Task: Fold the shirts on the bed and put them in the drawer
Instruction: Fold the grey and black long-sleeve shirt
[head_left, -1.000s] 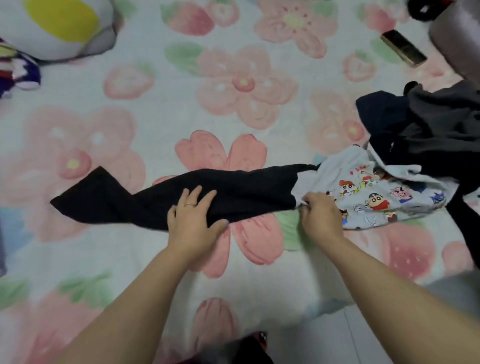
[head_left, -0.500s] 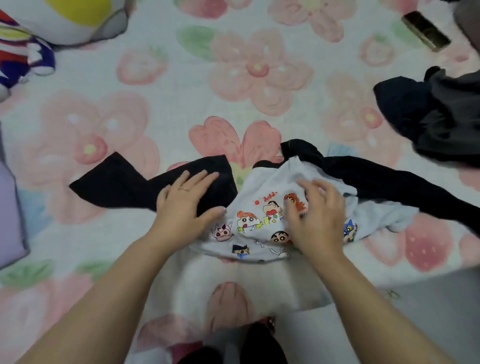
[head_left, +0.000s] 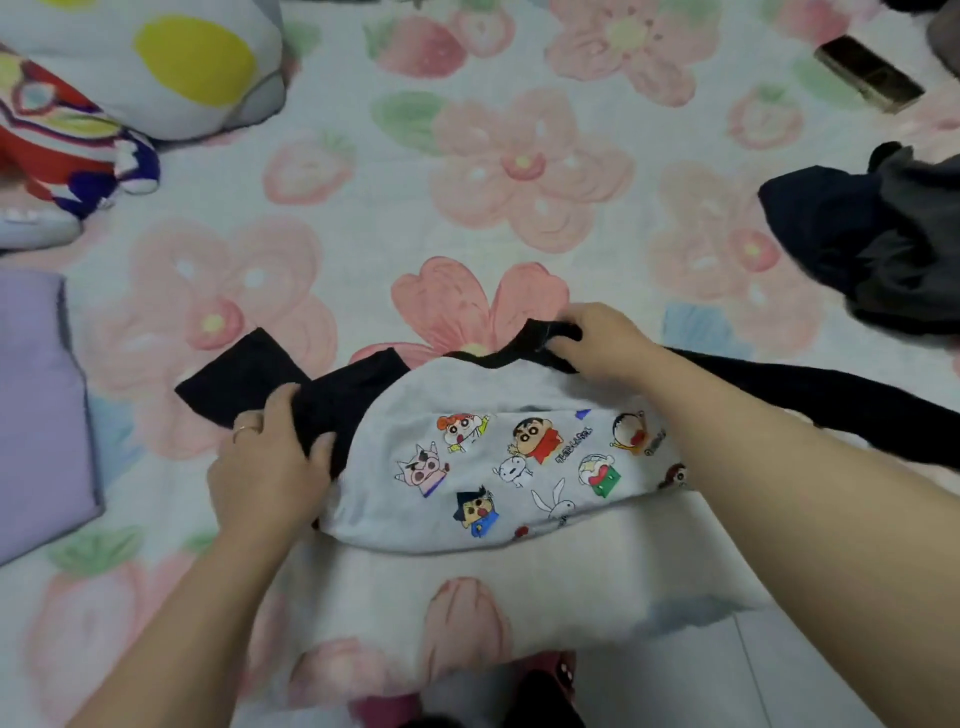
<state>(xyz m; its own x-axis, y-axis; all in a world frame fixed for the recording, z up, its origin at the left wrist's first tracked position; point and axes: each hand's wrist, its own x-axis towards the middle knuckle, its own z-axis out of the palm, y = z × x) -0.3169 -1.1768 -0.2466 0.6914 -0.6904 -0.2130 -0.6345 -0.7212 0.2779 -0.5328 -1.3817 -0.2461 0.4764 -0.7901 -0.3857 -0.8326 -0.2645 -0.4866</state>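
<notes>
one flowered bedsheet (head_left: 363, 218), cartoon shirt (head_left: 441, 395), plush toy (head_left: 156, 62), dark clothes (head_left: 857, 234)

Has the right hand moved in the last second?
Yes. The right hand has moved forward, closer to the dark pink flower printed on the sheet, and now grips the black collar of the shirt.

The shirt (head_left: 488, 467) at centre frame is soft matt cloth, grey with printed cartoons and black sleeves. The bed (head_left: 363, 218) wears matt floral fabric. The box (head_left: 868, 73), upper right, looks glossy.
</notes>
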